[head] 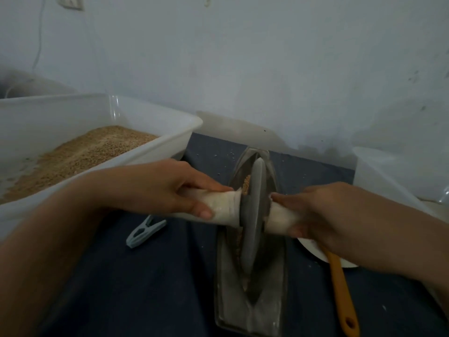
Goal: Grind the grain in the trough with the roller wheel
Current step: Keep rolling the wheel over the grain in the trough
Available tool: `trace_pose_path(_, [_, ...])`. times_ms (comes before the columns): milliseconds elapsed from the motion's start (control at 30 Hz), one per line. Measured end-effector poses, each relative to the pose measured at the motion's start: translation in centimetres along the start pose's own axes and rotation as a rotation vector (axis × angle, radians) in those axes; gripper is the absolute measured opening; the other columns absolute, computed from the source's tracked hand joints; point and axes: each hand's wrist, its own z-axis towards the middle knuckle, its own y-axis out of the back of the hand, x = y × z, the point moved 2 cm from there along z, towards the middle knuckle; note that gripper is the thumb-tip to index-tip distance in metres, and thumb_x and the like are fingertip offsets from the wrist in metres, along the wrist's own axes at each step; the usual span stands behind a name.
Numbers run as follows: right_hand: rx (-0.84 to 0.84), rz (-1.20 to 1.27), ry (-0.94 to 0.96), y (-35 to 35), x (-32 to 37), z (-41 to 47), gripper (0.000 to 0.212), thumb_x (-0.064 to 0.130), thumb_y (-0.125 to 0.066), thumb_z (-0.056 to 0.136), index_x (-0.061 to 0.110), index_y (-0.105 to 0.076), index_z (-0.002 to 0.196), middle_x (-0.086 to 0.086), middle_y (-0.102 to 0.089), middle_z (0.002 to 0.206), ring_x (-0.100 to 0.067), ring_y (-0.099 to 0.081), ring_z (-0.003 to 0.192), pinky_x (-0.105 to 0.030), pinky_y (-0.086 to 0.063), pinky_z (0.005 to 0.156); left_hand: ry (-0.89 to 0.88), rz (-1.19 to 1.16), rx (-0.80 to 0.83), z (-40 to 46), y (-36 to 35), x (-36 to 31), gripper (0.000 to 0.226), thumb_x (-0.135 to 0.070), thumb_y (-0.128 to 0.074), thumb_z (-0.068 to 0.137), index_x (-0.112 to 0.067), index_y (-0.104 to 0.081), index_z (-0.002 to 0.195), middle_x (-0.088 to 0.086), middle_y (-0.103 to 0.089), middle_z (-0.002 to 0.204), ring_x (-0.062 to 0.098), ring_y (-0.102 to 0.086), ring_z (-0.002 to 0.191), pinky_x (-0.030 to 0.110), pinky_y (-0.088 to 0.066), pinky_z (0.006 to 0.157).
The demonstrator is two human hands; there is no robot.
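Dark cloth point(145, 276), both hands' fingers point(201, 210) clenched round roller wheel point(255, 215) handles, wheel upright in trough point(228, 300)

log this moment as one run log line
step: grinding | left hand: grips left handle | right hand: grips right handle | roller wheel: upright in trough | grain: beside wheel

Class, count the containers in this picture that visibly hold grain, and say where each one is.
2: the white plastic tub at left, and the metal trough in the middle under the roller wheel. The container at far right is cut off; contents unseen.
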Motion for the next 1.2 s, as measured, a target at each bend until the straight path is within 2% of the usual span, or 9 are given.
trace_pose_path(100, [-0.082,0.007,-0.126,-2.0,-1.9,2.2,0.058,0.033,-0.044,0.096,0.042,-0.015,0.145,0.002,-0.051,0.118,-0.014,-0.048,0.105,-0.023,-0.035,0.079,0.104,0.262,-0.264,1.7,-1.1,1.1,0.047,-0.047,-0.052,0.086,-0.049,-0.042,0.132,-0.021,-0.058,0.114,-0.005,-0.052,0.089,0.012,-0.034,0.076])
trace_pose_path(267, [-0.252,0.021,-0.229,-4.6,-4.1,3.7,0.059,0.028,-0.043,0.097,0.032,-0.01,0.147,0.002,-0.046,0.131,-0.015,-0.039,0.114,-0.02,-0.025,0.077,0.111,0.814,-0.579,4.1,-3.0,1.6,0.053,-0.044,-0.023,0.098,-0.03,-0.017,0.148,-0.006,-0.048,0.128,0.015,-0.045,0.111,0.027,-0.028,0.093])
trace_pose_path(467, [-0.06,-0.082,-0.119,-2.1,-1.7,2.2,0.057,0.036,-0.043,0.096,0.037,-0.014,0.145,0.003,-0.048,0.116,-0.014,-0.044,0.105,-0.023,-0.028,0.072,0.073,0.281,-0.269,1.6,-0.7,1.1,0.048,-0.051,-0.049,0.085,-0.048,-0.039,0.132,-0.024,-0.057,0.102,-0.004,-0.055,0.096,0.008,-0.033,0.076])
trace_pose_path(600, [0.047,-0.067,-0.055,0.0,0.8,0.1,0.054,0.039,-0.047,0.094,0.039,-0.021,0.141,0.007,-0.047,0.125,-0.011,-0.046,0.114,-0.024,-0.04,0.09,-0.013,-0.012,-0.044,-0.2,0.4,-0.3,0.048,-0.045,-0.058,0.075,-0.043,-0.052,0.123,-0.043,-0.06,0.079,-0.025,-0.053,0.076,-0.005,-0.033,0.067])
trace_pose_path(667, [0.045,-0.068,-0.023,0.2,1.2,-0.4,0.056,0.042,-0.045,0.094,0.04,-0.017,0.142,0.009,-0.044,0.129,-0.009,-0.045,0.117,-0.022,-0.039,0.092,0.006,-0.065,0.034,-0.3,0.5,-0.3,0.048,-0.045,-0.059,0.076,-0.046,-0.052,0.124,-0.039,-0.062,0.097,-0.019,-0.056,0.089,-0.001,-0.037,0.075])
trace_pose_path(800, [-0.059,-0.088,-0.082,-1.1,-0.4,1.3,0.061,0.032,-0.046,0.096,0.041,-0.01,0.145,0.004,-0.048,0.121,-0.013,-0.047,0.11,-0.023,-0.037,0.081,0.172,0.1,-0.061,0.8,-0.6,1.1,0.051,-0.063,-0.042,0.073,-0.059,-0.04,0.124,-0.023,-0.056,0.124,-0.004,-0.051,0.112,0.02,-0.036,0.097])
trace_pose_path(1000, [-0.299,0.042,-0.208,-4.3,-3.4,3.9,0.058,0.025,-0.043,0.097,0.032,-0.014,0.146,0.001,-0.048,0.129,-0.016,-0.039,0.112,-0.025,-0.029,0.089,0.267,0.765,-0.487,3.9,-3.1,2.6,0.051,-0.043,-0.011,0.098,-0.032,-0.015,0.147,-0.003,-0.045,0.13,0.017,-0.043,0.115,0.031,-0.029,0.098])
trace_pose_path(1100, [-0.287,-0.029,-0.168,-4.1,-3.2,3.6,0.059,0.031,-0.043,0.097,0.034,-0.011,0.147,0.003,-0.047,0.129,-0.015,-0.039,0.111,-0.024,-0.029,0.085,0.186,0.71,-0.458,3.5,-2.6,2.6,0.048,-0.046,-0.015,0.097,-0.034,-0.02,0.144,-0.006,-0.046,0.12,0.014,-0.044,0.11,0.028,-0.03,0.093])
trace_pose_path(1200, [-0.111,-0.068,-0.107,-2.4,-2.1,2.5,0.059,0.035,-0.044,0.096,0.038,-0.013,0.146,0.004,-0.047,0.126,-0.014,-0.043,0.112,-0.024,-0.033,0.084,0.128,0.477,-0.234,1.9,-1.3,1.7,0.049,-0.056,-0.021,0.089,-0.041,-0.034,0.134,-0.016,-0.048,0.104,0.005,-0.048,0.1,0.026,-0.034,0.091])
